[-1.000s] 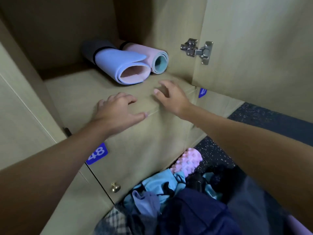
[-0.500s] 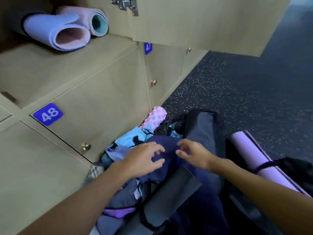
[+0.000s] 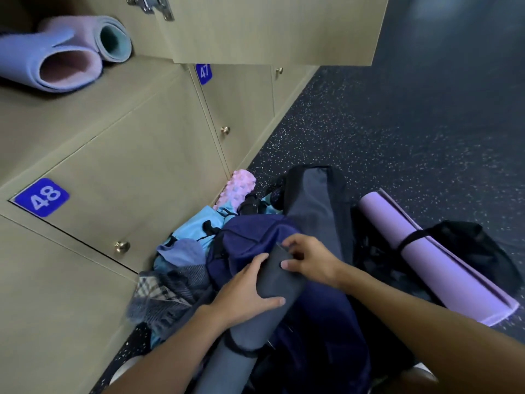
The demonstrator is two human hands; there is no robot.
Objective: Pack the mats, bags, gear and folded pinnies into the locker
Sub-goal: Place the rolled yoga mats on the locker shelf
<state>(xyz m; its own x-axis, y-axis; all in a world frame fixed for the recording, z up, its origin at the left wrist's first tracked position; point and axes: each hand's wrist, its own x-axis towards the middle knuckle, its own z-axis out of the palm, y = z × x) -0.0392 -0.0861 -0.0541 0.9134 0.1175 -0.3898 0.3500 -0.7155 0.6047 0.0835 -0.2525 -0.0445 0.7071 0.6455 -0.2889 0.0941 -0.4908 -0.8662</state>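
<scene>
Left hand [image 3: 244,294] wraps the grey mat [image 3: 250,334], right hand [image 3: 312,260] pinches its end; that light grip might let it unroll when lifted.

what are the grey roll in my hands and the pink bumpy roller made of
Grey rolled mat: probably foam or rubber, matte; dull surface with no glare. Pink roller: likely moulded foam, matte pastel, with raised knobs all over; its core is not visible.

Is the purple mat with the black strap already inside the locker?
No, the purple mat lies on the dark floor at the right.
</scene>
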